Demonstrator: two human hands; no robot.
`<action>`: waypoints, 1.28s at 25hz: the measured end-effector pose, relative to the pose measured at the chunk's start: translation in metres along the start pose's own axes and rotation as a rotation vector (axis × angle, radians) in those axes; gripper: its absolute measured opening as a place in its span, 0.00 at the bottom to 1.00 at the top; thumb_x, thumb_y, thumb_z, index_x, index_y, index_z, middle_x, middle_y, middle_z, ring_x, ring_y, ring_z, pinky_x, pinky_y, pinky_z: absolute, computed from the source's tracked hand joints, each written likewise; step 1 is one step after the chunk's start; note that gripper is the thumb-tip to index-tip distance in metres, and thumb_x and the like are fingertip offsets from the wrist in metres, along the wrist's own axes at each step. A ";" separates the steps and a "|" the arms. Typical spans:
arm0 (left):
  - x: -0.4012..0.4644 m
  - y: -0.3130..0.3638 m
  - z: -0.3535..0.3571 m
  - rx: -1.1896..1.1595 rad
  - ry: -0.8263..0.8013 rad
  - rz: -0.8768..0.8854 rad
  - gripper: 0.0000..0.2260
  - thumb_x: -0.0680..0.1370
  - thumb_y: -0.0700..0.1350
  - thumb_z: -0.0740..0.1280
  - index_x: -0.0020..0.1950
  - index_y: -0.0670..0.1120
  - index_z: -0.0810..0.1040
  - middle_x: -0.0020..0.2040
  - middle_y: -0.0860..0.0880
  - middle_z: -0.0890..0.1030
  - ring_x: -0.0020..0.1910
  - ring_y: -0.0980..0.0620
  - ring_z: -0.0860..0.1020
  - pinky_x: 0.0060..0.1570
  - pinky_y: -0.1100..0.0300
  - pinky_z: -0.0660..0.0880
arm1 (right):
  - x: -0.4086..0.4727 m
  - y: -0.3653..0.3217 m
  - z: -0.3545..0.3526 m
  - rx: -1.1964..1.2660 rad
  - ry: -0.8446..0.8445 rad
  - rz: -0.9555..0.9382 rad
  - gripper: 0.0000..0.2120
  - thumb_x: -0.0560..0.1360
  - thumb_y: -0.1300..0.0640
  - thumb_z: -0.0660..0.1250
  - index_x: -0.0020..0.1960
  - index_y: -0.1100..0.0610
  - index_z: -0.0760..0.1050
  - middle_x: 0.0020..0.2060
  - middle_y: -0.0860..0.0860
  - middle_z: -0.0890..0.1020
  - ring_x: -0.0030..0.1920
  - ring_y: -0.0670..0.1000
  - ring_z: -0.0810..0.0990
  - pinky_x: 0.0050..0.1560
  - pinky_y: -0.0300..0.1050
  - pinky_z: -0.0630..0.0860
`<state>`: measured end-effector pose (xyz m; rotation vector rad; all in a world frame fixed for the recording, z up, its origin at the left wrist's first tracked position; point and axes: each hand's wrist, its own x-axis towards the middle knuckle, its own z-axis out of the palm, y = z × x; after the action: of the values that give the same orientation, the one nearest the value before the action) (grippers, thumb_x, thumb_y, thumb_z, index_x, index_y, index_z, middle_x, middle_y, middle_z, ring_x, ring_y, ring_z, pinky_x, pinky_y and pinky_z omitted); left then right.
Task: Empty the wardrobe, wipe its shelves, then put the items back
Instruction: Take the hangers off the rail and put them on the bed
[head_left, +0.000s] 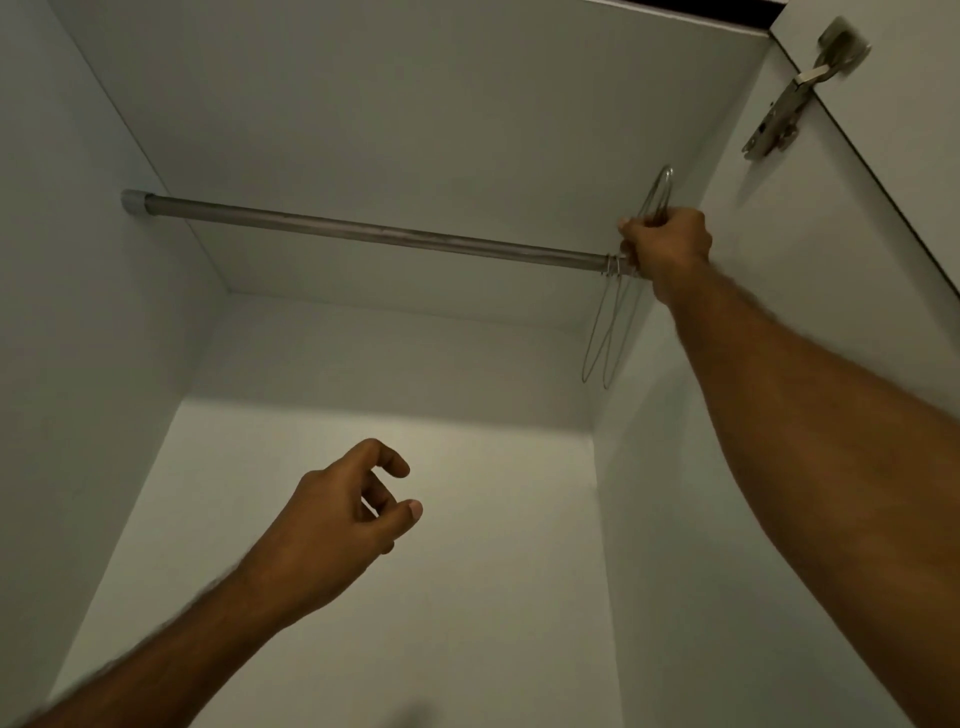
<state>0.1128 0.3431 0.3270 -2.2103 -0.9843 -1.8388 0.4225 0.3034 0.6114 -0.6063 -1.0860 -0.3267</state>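
Wardrobe (363, 130): white interior, viewed from below looking up toward its top panel. Back and side walls are plain white.

Door (883, 171): white, standing open to the right of the rail's right end. A metal hinge (795, 93) is fixed near its upper edge, above and right of the rail.

Rail (374, 234): a grey metal bar spanning the wardrobe from the left wall to the right side, just under the top panel. This is the reference for all positions below.

Right hand (667, 241): raised at the rail's right end, fingers curled tightly around the hooks of the wire hangers (610, 332). One wire loop projects above the fist. The hanger bodies hang below the rail at that same end, thin and close together; their number cannot be told with certainty, at least two.

Left hand (343, 514): well below the rail, roughly under its middle, raised inside the wardrobe. Fingers loosely curled with thumb and forefinger apart; it holds nothing and touches nothing.
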 end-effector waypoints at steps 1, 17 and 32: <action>-0.001 -0.001 0.001 0.007 -0.009 -0.006 0.11 0.77 0.51 0.72 0.56 0.56 0.74 0.41 0.51 0.83 0.38 0.58 0.83 0.34 0.66 0.73 | -0.001 -0.008 -0.004 0.073 -0.039 -0.020 0.14 0.73 0.47 0.75 0.43 0.55 0.74 0.40 0.53 0.83 0.36 0.50 0.82 0.37 0.42 0.81; -0.048 0.016 -0.038 -0.090 0.078 -0.021 0.12 0.76 0.53 0.73 0.56 0.57 0.75 0.43 0.53 0.83 0.40 0.57 0.83 0.36 0.60 0.78 | -0.091 -0.111 -0.041 0.051 -0.365 0.072 0.26 0.80 0.32 0.50 0.39 0.52 0.68 0.33 0.48 0.73 0.30 0.46 0.70 0.32 0.39 0.68; -0.351 0.027 -0.214 -0.288 -0.297 -0.538 0.03 0.79 0.45 0.71 0.48 0.46 0.82 0.36 0.49 0.83 0.36 0.51 0.82 0.36 0.60 0.76 | -0.489 -0.133 -0.062 0.504 -1.171 0.953 0.27 0.78 0.32 0.54 0.35 0.53 0.66 0.31 0.51 0.69 0.25 0.46 0.64 0.22 0.35 0.61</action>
<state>-0.0748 0.0787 0.0728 -2.6411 -1.5915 -1.9891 0.1810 0.1393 0.1920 -0.7848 -1.7234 1.2486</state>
